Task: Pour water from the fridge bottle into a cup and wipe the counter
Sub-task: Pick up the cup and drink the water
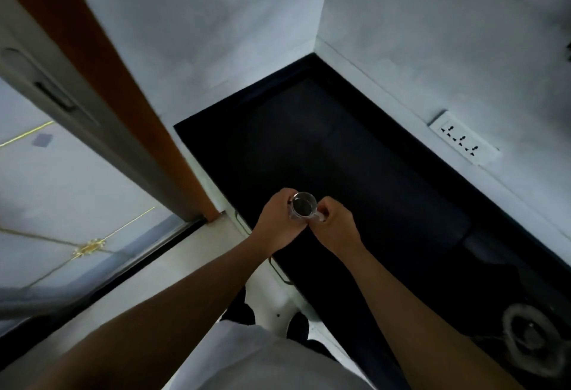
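The left hand point(278, 224) curls around the side of a clear glass cup point(304, 205) while the right hand point(336, 225) pinches its handle, over the dark counter point(355, 157)

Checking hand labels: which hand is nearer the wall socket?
Right. The right hand holds the glass cup by its handle, on the side toward the wall socket; the left hand grips the opposite side, farther away.

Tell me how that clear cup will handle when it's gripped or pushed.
The cup looks like clear glass, so probably rigid, fragile and smooth under a grip. No water shows in it, so likely light. Its side handle, pinched by the right hand, should stop it rolling far.
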Demonstrator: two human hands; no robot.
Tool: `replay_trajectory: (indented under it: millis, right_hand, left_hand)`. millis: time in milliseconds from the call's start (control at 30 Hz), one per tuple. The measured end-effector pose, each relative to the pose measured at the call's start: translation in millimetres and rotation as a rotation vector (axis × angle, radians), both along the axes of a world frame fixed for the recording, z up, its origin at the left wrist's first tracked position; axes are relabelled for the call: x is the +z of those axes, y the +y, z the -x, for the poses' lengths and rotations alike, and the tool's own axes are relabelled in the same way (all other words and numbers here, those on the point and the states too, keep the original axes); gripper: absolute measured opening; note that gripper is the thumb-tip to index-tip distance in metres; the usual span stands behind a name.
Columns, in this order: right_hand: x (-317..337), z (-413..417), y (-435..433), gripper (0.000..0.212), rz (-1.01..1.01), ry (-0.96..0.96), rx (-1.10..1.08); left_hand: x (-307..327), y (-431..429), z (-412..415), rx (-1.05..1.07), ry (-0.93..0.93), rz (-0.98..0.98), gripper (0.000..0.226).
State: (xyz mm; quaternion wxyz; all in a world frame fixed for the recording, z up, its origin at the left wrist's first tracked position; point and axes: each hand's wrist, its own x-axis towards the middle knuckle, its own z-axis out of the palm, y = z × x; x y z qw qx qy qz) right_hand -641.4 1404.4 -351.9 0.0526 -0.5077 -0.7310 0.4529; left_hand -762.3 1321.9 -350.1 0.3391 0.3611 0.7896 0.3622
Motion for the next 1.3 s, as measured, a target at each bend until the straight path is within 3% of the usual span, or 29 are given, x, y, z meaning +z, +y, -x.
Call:
replay_trajectory:
  millis: [567, 967, 1133, 1233, 1300]
  right_hand:
    - [-63.1, 51.8, 15.8, 0.009, 0.013, -0.183, -0.194]
    - [-71.7, 57.9, 19.7, 0.010, 0.044, -0.237, -0.229]
    - [-64.6, 54.5, 16.8, 0.013, 0.038, -0.246, -0.243]
    - [-54.6, 46.1, 15.6, 0.015, 0.017, -0.232, -0.277]
    - [-44.5, 37.3, 14.2, 0.019, 0.016, -0.227, -0.298]
  left_hand:
    - [-48.5, 46.3, 61.7, -0.308, -0.055, 0.030, 0.019]
    - [-75.1, 56.1, 67.6, -0.349, -0.019, 0.039, 0.030]
    - [-69.8, 56.4, 69.3, -0.390, -0.008, 0.029, 0.022]
    - [-62.6, 56.3, 73.1, -0.391, -0.013, 0.066, 0.029]
    - [-53.9, 57.2, 74.9, -0.399, 0.014, 0.077, 0.045]
